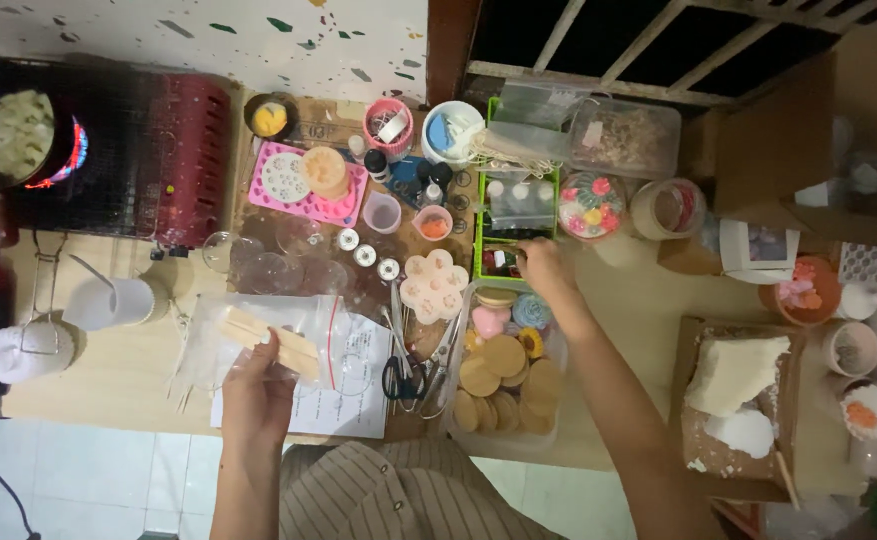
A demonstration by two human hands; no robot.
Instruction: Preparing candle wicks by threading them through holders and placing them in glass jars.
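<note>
My left hand (256,385) holds a clear zip bag (258,335) with several flat wooden sticks inside, above a sheet of paper (353,385) at the table's near edge. My right hand (543,268) reaches into the green plastic basket (480,262) of small bottles and jars; its fingers curl at the basket's front corner, and whether they grip anything I cannot tell. Just below that hand stands a clear box (503,380) of round wooden discs and coloured shapes. A flower-shaped mould (434,285) lies to its left.
A portable stove (118,150) with a pot of white chunks (13,130) burns at the far left. A pink silicone mould (303,185), scissors (403,375), small cups, a white cup (118,300) and a cardboard tray of white wax lumps (733,395) crowd the table.
</note>
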